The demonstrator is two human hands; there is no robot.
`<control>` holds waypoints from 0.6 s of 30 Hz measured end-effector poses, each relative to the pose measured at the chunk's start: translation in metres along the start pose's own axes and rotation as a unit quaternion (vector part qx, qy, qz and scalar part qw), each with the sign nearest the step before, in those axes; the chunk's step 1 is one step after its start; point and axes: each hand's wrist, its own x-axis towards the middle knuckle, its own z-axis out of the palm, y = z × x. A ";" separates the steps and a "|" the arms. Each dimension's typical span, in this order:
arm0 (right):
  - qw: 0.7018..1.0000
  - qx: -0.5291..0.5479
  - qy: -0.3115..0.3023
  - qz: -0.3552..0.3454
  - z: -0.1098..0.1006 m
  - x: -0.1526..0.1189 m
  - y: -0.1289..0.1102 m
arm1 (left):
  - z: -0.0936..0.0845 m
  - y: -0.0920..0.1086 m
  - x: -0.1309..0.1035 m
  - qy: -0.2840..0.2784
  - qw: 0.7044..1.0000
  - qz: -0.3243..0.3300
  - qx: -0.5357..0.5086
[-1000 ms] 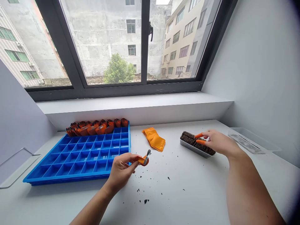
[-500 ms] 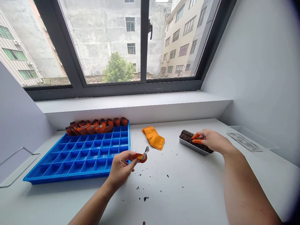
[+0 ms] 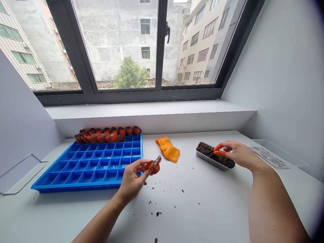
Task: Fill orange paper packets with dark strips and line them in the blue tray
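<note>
My L hand (image 3: pixel 132 178) pinches a soft orange pouch (image 3: pixel 155 169); R hand (image 3: pixel 240 156), part-open, is at dark ridged pieces (image 3: pixel 205 149) in a grey metal tin (image 3: pixel 212 162), grip can't tell. Orange-and-black packets (image 3: pixel 111 136) only in blue plastic tray's (image 3: pixel 83 186) back rows; flat orange pouches (image 3: pixel 170 152) left.

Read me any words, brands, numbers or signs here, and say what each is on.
No text is readable.
Orange packets: none legible.
Metal tin: none visible.
Blue tray: none visible.
Orange piece in the left hand: too small to tell.
Clear container: grey marks too blurred.
</note>
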 end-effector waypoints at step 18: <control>0.998 0.025 0.047 0.023 0.000 -0.020 -0.025 | -0.001 -0.008 0.001 0.020 0.999 0.021 -0.026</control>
